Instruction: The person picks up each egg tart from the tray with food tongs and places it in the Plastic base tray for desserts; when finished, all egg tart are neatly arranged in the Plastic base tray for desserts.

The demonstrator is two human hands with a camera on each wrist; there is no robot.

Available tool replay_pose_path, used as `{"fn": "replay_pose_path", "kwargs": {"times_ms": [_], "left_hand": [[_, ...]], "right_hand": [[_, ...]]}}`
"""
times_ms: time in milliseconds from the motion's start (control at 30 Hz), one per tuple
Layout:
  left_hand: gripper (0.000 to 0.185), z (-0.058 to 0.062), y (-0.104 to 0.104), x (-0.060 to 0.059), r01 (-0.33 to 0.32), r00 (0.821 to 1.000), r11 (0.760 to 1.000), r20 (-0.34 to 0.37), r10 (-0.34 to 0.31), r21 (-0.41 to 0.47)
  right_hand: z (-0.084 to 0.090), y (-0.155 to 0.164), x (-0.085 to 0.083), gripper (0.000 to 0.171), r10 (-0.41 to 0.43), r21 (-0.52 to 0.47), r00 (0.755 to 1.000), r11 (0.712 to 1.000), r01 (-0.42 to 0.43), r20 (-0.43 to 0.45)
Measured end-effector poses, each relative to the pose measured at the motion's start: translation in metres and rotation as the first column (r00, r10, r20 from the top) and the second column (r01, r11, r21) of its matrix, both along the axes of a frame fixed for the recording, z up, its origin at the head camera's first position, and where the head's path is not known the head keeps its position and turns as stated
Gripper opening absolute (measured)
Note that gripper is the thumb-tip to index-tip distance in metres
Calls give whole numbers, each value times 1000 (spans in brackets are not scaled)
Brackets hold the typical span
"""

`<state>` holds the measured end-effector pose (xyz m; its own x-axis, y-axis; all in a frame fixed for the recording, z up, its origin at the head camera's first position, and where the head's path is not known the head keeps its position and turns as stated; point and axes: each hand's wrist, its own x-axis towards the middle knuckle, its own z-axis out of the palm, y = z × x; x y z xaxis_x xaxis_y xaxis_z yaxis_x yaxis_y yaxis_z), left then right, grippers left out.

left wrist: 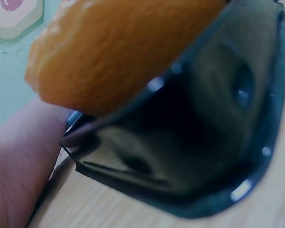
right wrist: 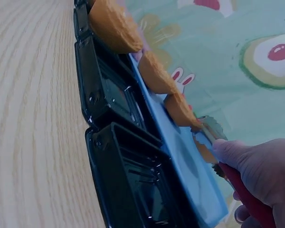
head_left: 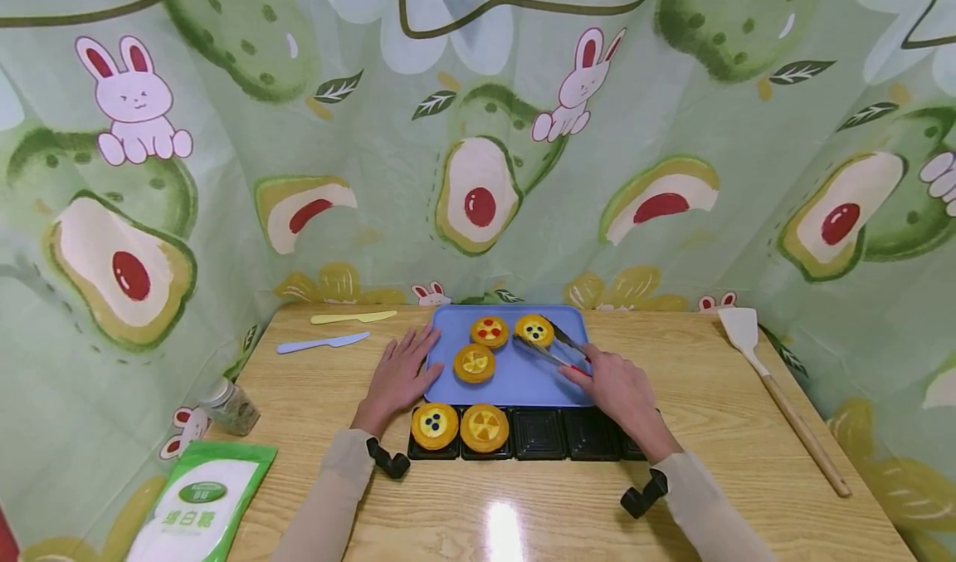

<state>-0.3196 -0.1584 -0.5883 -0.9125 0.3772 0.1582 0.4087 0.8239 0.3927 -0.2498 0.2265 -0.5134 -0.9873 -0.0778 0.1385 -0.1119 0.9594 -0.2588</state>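
My right hand (head_left: 616, 383) holds red-handled tongs (head_left: 548, 353), their tips on either side of a tart with dark blue dots (head_left: 534, 330) at the back of the blue tray (head_left: 523, 386). In the right wrist view the red handle (right wrist: 249, 197) lies within the fingers. My left hand (head_left: 399, 377) rests with fingers extended along the tray's left edge. Also on the tray are a tart with red dots (head_left: 489, 332) and one with yellow wedges (head_left: 474, 364). In front, a blue-dotted tart (head_left: 435, 426) and a yellow-wedge tart (head_left: 485, 427) sit in black square trays.
Black square trays (head_left: 541, 434) line the blue tray's front edge. Yellow (head_left: 353, 318) and blue (head_left: 324, 343) plastic knives lie back left. A glass jar (head_left: 233, 408) and a green-white bag (head_left: 203, 504) are at the left. A wooden-handled spatula (head_left: 784, 400) lies right.
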Motion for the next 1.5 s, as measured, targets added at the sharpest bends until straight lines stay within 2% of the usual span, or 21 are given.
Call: {"fn": "replay_pose_path", "kwargs": {"times_ms": [267, 533, 667, 833, 1100, 1200, 1500], "left_hand": [[68, -1, 0, -1, 10, 1000, 1000, -18, -10, 2], [69, -3, 1, 3, 13, 1000, 1000, -22, -13, 17], [68, -3, 0, 3, 10, 1000, 1000, -4, -10, 18], [68, -3, -1, 2, 4, 1000, 999, -23, -3, 36], [68, -9, 2, 6, 7, 999, 1000, -31, -6, 19], [67, -7, 2, 6, 7, 1000, 1000, -25, -6, 26], [67, 0, 2, 2, 8, 1000, 1000, -22, -8, 22]], "right_hand": [[8, 3, 19, 52, 35, -36, 999, 999, -35, -3], [13, 2, 48, 50, 64, -14, 997, 998, -65, -37], [19, 3, 64, 51, 63, -18, 998, 998, -64, -14], [27, 5, 83, 54, 50, -9, 999, 999, -49, 13], [27, 8, 118, 68, -9, -24, 996, 1000, 12, 93], [25, 8, 125, 65, -15, -25, 995, 1000, 18, 103], [17, 6, 137, 78, -51, -48, 982, 997, 61, 179]]}}
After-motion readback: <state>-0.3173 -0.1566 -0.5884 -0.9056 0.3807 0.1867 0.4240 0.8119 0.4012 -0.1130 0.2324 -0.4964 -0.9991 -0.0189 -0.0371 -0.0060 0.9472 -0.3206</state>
